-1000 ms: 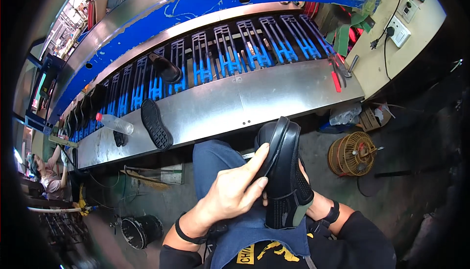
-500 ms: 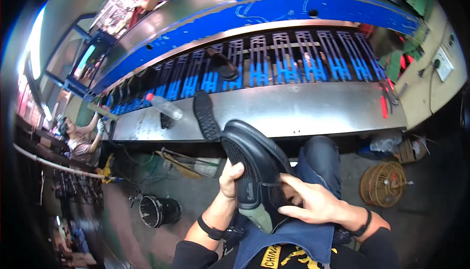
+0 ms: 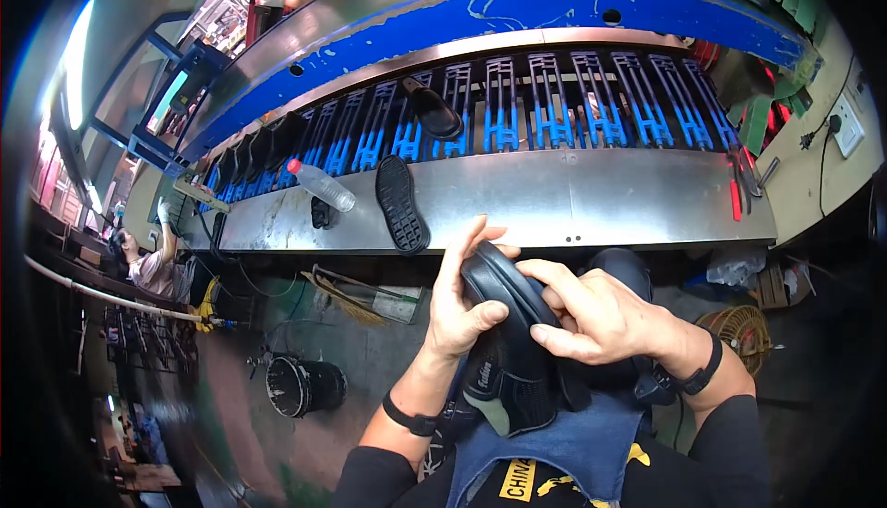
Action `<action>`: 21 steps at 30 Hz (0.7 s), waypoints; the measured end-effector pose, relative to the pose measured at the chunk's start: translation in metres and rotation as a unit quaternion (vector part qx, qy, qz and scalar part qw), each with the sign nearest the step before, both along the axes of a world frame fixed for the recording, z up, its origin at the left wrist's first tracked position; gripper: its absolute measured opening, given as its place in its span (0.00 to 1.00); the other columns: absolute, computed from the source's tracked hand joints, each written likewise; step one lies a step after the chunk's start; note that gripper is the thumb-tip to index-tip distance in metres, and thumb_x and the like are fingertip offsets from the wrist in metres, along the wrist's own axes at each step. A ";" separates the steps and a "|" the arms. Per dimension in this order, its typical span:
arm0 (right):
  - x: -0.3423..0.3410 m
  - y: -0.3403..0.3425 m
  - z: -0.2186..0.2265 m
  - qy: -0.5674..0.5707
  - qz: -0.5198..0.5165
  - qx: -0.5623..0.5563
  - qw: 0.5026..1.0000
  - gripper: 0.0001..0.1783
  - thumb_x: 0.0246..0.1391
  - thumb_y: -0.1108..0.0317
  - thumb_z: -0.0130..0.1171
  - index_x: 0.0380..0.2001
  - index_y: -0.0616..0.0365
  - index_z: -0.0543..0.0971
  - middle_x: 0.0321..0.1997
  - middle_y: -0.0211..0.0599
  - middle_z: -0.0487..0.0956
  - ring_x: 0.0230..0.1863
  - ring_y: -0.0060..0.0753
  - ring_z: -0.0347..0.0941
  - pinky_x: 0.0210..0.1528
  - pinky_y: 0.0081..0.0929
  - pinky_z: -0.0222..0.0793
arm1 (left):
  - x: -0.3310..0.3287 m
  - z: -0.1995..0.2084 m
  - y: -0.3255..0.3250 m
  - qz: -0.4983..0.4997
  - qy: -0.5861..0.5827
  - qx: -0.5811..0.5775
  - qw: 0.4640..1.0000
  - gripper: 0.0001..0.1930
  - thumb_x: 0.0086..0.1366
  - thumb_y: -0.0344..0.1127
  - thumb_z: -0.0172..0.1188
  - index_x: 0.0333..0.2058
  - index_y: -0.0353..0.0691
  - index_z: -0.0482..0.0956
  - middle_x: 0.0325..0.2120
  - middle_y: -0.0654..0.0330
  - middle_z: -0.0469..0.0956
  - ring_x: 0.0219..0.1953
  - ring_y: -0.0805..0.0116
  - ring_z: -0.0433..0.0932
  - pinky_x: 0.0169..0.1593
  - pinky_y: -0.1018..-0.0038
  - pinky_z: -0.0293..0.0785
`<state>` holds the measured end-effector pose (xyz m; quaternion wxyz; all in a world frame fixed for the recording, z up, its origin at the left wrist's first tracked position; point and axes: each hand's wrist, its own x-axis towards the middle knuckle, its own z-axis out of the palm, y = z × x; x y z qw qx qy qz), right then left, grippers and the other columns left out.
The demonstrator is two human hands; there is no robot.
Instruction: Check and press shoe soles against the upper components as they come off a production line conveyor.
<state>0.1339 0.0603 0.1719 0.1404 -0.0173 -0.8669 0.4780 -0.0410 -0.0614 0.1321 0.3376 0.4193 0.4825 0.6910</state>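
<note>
Two hands grip one black shoe (image 3: pixel 513 342) low in the view, over the person's lap. At its nine o'clock side the left hand (image 3: pixel 462 309) curls around the upper, thumb on the edge, forefinger raised. From three o'clock the right hand (image 3: pixel 601 314) presses fingers across the rim. Toward twelve o'clock, a black outsole (image 3: pixel 400 203) lies on the steel shelf (image 3: pixel 601 198), a plastic bottle (image 3: pixel 321 185) at its ten o'clock. Another black shoe (image 3: pixel 431 109) rides the blue conveyor racks (image 3: pixel 554 110).
</note>
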 end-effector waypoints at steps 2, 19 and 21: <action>0.001 -0.003 -0.003 0.016 0.003 0.025 1.000 0.38 0.52 0.67 0.61 0.63 0.67 0.59 0.17 0.42 0.75 0.17 0.49 0.75 0.20 0.38 0.68 | -0.005 -0.004 -0.008 -0.001 0.019 -0.013 1.000 0.47 0.52 0.55 0.72 0.63 0.35 0.62 0.50 0.52 0.71 0.52 0.62 0.74 0.54 0.67 0.75; 0.013 -0.060 -0.030 -0.005 -0.170 0.207 0.963 0.37 0.51 0.63 0.62 0.57 0.81 0.65 0.21 0.43 0.78 0.19 0.42 0.76 0.25 0.35 0.75 | 0.000 -0.059 -0.004 0.014 -0.028 -0.068 0.997 0.33 0.63 0.52 0.59 0.58 0.33 0.67 0.41 0.54 0.73 0.42 0.66 0.76 0.48 0.69 0.77; 0.030 -0.076 -0.037 -0.052 -0.170 0.228 0.957 0.36 0.47 0.69 0.63 0.58 0.80 0.66 0.42 0.54 0.76 0.35 0.43 0.74 0.40 0.33 0.73 | -0.002 -0.067 0.001 -0.017 -0.194 -0.060 0.979 0.37 0.69 0.58 0.54 0.64 0.33 0.62 0.44 0.53 0.73 0.44 0.63 0.77 0.51 0.65 0.79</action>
